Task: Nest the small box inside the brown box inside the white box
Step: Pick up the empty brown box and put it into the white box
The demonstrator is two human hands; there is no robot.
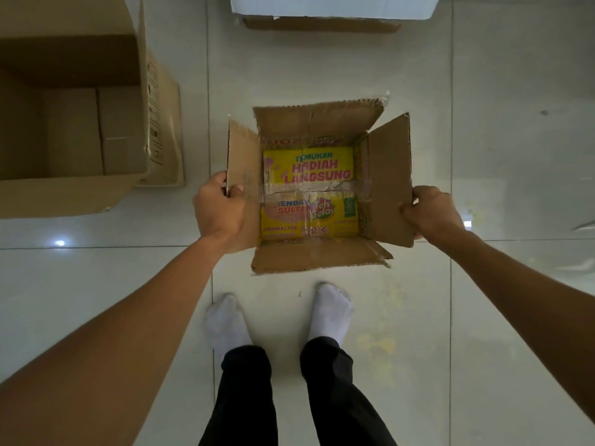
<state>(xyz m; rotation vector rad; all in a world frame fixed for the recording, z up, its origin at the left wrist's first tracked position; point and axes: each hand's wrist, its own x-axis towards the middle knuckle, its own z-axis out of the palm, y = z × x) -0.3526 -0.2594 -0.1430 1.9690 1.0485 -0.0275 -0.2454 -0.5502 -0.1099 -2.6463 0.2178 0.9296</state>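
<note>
A small cardboard box [318, 255] sits open in front of me, its four flaps spread and a yellow printed, taped bottom showing inside. My left hand [219, 207] grips its left flap. My right hand [431, 212] grips its right flap. Whether the box rests on the floor or is lifted I cannot tell. A large brown box [74, 191] stands open at the left, empty inside. The near edge of a white box [335, 6] shows at the top, mostly cut off by the frame.
The floor is glossy pale tile [499, 156]. My two feet in white socks [331, 310] stand just behind the small box. A brown flap [322, 24] lies under the white box's edge.
</note>
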